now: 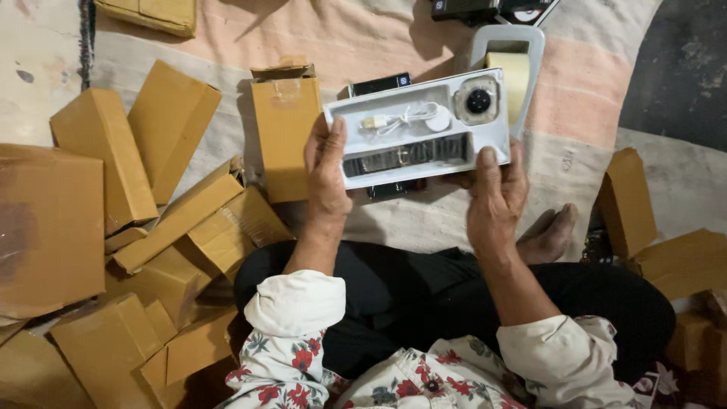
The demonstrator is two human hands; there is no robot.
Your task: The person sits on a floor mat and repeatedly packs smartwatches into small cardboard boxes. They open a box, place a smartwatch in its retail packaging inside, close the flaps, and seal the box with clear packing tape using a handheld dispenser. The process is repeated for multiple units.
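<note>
Beneath white tray point(409, 155): half-hidden black box point(382, 83)

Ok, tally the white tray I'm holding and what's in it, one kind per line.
White tray, gripped by left hand and right hand: 1
Square watch body: 1
White charging cable: 1
Dark strap: 1
Total: 4
</note>
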